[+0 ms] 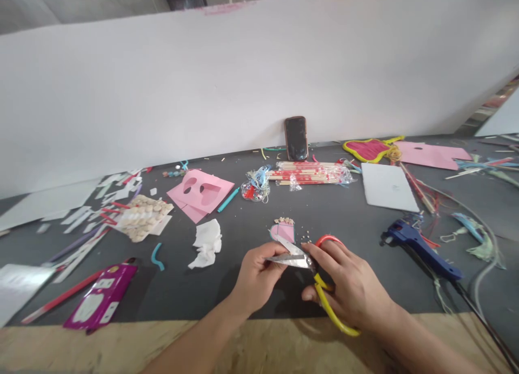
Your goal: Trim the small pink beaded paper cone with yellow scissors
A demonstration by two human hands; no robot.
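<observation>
My right hand (344,276) grips a pair of scissors (298,259) with one red and one yellow handle loop. The blades are spread apart and point left toward my left hand (259,274). Thumb and fingers of that hand are pinched together at the blades; whatever is between them is too small or hidden to make out. Just beyond the blades lies a small pink piece (284,232) with a teal edge, partly covered by the scissors. Tiny beige bits (284,220) sit along its far edge, and a few more are scattered to its right.
A blue glue gun (425,249) with its cord lies right, near a white board (389,186). Bundled sticks (312,173) and a propped phone (296,139) stand behind. Leftward are crumpled tissue (206,244), pink cut-out paper (200,193) and a purple packet (101,297). A white panel (243,82) bounds the back.
</observation>
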